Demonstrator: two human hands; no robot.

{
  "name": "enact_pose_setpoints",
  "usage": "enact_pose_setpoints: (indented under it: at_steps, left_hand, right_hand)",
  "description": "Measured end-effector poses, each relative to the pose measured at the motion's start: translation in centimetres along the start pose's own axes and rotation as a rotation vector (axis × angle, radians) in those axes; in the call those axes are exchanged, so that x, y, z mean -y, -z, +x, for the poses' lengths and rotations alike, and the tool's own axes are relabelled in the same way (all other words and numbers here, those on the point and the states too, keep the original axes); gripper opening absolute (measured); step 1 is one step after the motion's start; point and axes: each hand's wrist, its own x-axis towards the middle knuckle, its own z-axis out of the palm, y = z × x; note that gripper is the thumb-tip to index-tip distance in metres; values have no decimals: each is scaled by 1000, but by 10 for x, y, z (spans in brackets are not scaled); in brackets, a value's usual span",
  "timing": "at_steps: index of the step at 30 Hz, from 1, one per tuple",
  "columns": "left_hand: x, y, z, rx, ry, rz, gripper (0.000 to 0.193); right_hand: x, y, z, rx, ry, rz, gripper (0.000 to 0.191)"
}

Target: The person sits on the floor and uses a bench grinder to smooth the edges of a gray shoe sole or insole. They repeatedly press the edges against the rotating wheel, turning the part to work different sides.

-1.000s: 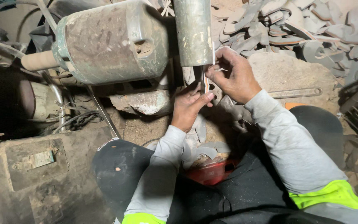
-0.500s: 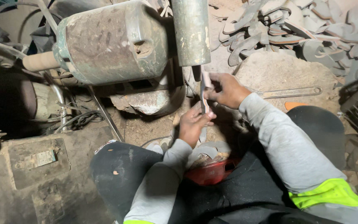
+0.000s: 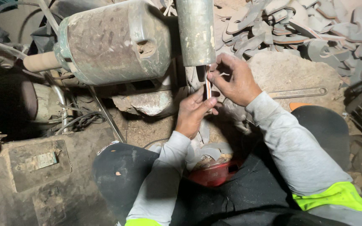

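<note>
A thin, flat metal piece [image 3: 208,86], edge-on and glowing orange along its length, is pinched at its top by the fingers of the right hand [image 3: 233,79] and steadied from below by the closed fingertips of the left hand [image 3: 192,109]. It is held upright just beneath the dirty cylindrical housing [image 3: 195,31] of a grimy motor-driven machine [image 3: 114,42]. A red bowl [image 3: 214,173] of cut pieces is seen at the lap, and a large heap of curved metal blanks [image 3: 298,29] is piled behind, so much appears left to be worked.

Both hands [image 3: 214,94] on a thin metal strip [image 3: 208,86] (partly hidden) beneath the cylinder [image 3: 195,31].
</note>
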Motion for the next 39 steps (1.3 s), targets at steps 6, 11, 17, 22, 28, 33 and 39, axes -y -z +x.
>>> enact_pose_setpoints:
  at_steps: [6,11,17,22,28,33,39]
  left_hand:
    - [28,-2,-22,-93,74,27,61]
    - [33,-5,-17,-151,-109,211,58]
    - [14,4,-2,-12,50,-1,44]
    - [28,9,-8,54,129,-150,43]
    - [58,-5,-24,-263,-197,501,70]
    - [41,-29,-42,-476,-412,1000,66]
    - [23,-55,-49,-408,-338,804,61]
  right_hand:
    - [-14,3,-6,234,-43,-146,15]
    - [-14,20,-3,310,-109,-3,27]
    - [-6,-1,0,103,-110,-82,18]
    - [-24,-1,-5,151,-38,-125,15]
    - [-55,22,-3,528,-230,-198,35]
    - [-46,46,-17,636,-335,-240,35]
    - [-9,57,-24,491,-76,-52,38]
